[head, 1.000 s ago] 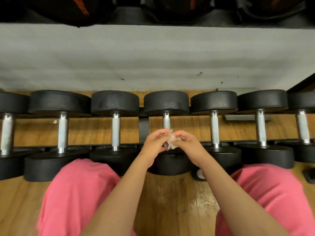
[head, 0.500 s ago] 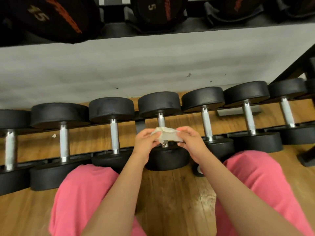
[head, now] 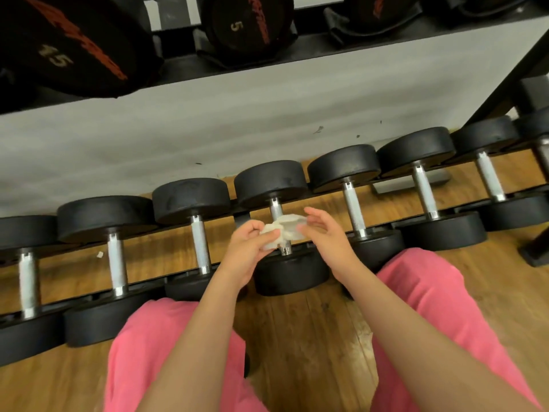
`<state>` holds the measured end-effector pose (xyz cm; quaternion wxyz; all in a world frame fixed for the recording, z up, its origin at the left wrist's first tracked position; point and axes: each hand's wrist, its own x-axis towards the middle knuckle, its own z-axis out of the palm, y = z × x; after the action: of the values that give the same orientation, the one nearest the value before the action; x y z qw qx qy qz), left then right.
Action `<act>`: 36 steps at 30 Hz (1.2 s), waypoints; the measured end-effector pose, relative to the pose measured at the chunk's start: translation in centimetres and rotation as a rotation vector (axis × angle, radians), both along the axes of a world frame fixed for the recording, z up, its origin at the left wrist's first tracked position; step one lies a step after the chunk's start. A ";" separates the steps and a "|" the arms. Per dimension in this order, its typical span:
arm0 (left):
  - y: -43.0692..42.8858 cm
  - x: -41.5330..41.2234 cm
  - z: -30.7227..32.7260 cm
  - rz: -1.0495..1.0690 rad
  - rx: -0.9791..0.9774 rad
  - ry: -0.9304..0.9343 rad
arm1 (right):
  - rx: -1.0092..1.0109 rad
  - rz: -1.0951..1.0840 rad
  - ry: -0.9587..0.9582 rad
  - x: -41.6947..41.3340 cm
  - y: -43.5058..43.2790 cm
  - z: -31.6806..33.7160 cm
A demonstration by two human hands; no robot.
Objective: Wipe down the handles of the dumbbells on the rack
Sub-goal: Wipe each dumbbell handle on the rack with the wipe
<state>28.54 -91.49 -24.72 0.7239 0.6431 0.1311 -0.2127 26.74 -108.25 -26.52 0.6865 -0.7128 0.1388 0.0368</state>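
My left hand (head: 249,248) pinches one end of the crumpled white wipe (head: 285,230) and my right hand (head: 323,236) lightly pinches the other. They spread it over the steel handle (head: 276,208) of the dumbbell at the centre of the rack (head: 242,217), presumably to wrap it.

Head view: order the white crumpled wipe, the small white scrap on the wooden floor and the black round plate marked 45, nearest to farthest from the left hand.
1. White crumpled wipe, gripped in the left hand itself.
2. Small white scrap, on the floor to the left, between two handles.
3. Black round plate marked 45, upper shelf, far left.
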 end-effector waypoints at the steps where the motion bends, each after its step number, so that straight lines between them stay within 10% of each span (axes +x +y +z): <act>1: 0.1 -0.1 0.3 -0.059 -0.027 0.003 | 0.004 0.057 -0.016 0.0 0.2 0.2; 16: 0.7 0.6 0.0 0.290 0.205 -0.066 | -0.060 -0.285 0.011 0.4 -1.7 0.7; 22: -1.0 0.6 -0.6 0.073 0.388 -0.271 | -0.238 -0.183 -0.134 0.3 0.4 1.3; 30: -2.0 0.5 -1.3 -0.070 0.195 -0.289 | 0.185 0.028 -0.071 0.9 1.8 0.5; 36: -1.2 2.5 -4.4 0.154 0.472 -0.157 | -0.270 -0.365 -0.006 1.5 0.5 -3.6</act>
<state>31.06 -92.68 -29.11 0.5757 0.7970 0.1688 -0.0699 28.20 -107.71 -30.15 0.5806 -0.7613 0.2672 -0.1093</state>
